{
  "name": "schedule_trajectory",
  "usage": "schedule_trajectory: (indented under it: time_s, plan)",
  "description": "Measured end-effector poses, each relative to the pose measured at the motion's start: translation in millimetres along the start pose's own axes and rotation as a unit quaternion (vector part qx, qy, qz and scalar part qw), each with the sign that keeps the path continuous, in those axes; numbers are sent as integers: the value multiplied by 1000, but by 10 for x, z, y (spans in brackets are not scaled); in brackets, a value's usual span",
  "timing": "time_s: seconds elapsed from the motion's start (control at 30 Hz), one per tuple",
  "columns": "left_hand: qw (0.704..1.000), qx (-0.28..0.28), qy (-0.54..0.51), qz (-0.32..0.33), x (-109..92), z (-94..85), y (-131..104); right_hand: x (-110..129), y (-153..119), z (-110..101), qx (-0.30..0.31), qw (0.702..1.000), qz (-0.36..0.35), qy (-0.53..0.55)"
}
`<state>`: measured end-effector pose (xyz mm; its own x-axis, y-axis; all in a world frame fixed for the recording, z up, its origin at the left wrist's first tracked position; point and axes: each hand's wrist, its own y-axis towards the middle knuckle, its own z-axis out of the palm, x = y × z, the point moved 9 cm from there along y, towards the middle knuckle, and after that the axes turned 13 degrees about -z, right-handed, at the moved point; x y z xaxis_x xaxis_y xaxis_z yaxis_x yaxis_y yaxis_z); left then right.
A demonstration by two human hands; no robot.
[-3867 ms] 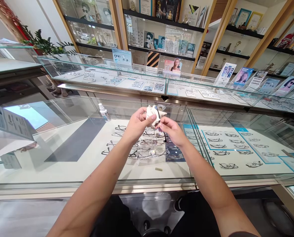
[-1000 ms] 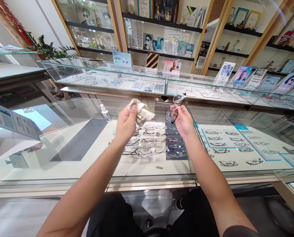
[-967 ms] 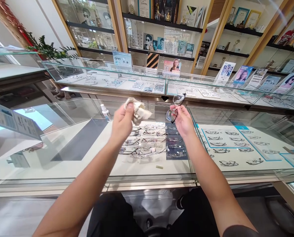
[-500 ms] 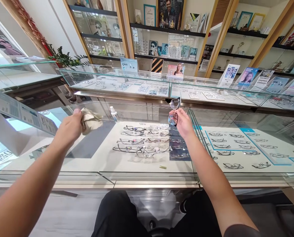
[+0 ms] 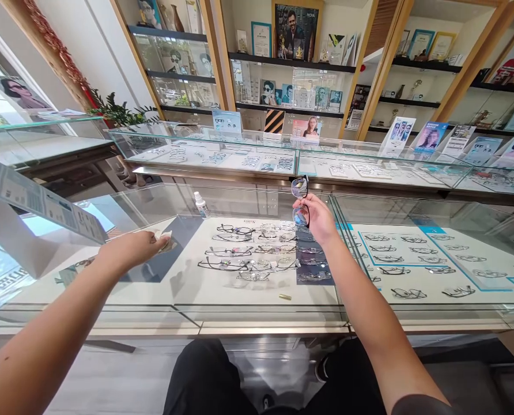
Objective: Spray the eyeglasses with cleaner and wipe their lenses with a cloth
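Note:
My right hand (image 5: 318, 218) holds a pair of dark-framed glasses (image 5: 301, 215) up on end by the bridge, one lens above the other, over the glass counter (image 5: 257, 314). At the left, my left hand (image 5: 131, 248) is closed on a crumpled pale cloth (image 5: 166, 241), low over the counter top; the palm side is hidden. Between the hands stands a white spray bottle (image 5: 200, 204). Several pairs of glasses (image 5: 229, 251) lie in rows in front of it, nearer my right hand. A small gold-coloured piece (image 5: 285, 297) is close to the counter's front edge.
A leaning printed sign (image 5: 45, 202) stands left of my left hand. More glasses (image 5: 408, 293) lie in the right-hand case. Behind, a second glass counter (image 5: 222, 138) carries several display cards, with wall shelves (image 5: 291, 63) and a plant (image 5: 121, 109) beyond.
My left hand has moved down with the cloth, which is now bunched smaller beyond the fingers. My right hand and the glasses have shifted slightly left. The camera view has tilted up a little.

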<state>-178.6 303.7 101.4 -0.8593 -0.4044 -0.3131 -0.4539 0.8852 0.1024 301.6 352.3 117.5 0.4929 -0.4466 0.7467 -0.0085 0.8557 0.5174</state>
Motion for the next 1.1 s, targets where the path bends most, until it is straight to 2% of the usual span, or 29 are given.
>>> schedule_trajectory:
  time_s: [0.1, 0.2, 0.3, 0.4, 0.47, 0.57, 0.67, 0.8, 0.93, 1.1]
  plan:
    - [984, 26, 164, -64, -114, -27, -100, 70, 10, 12, 7, 1000, -13, -21]
    - [980, -36, 198, -1, -621, -192, -299, 116, 15, 33, 25, 998, -22, -44]
    - [973, -150, 125, 119, -1319, -370, -598, 148, 23, 42, 44, 995, -41, -74]
    - [941, -230, -15, 249, -1949, -463, -918, 163, 31, 30, 53, 992, -60, -97]
    - [902, -246, -112, 336, -2285, -458, -1098, 170, 34, 24, 57, 990, -68, -107]
    - [852, -252, -206, 410, -2634, -369, -1244, 187, 35, 35, 64, 988, -75, -119]
    - [824, -253, -252, 440, -2839, -224, -1278, 194, 28, 72, 85, 984, -73, -141]
    - [817, -241, -265, 452, -2936, -31, -1243, 189, -2, 123, 118, 977, -68, -164]
    - [821, -232, -271, 446, -2880, 107, -1242, 208, -54, 175, 145, 963, -80, -214]
    - [813, -277, -313, 406, -2739, 194, -1324, 220, -100, 235, 171, 944, -87, -267]
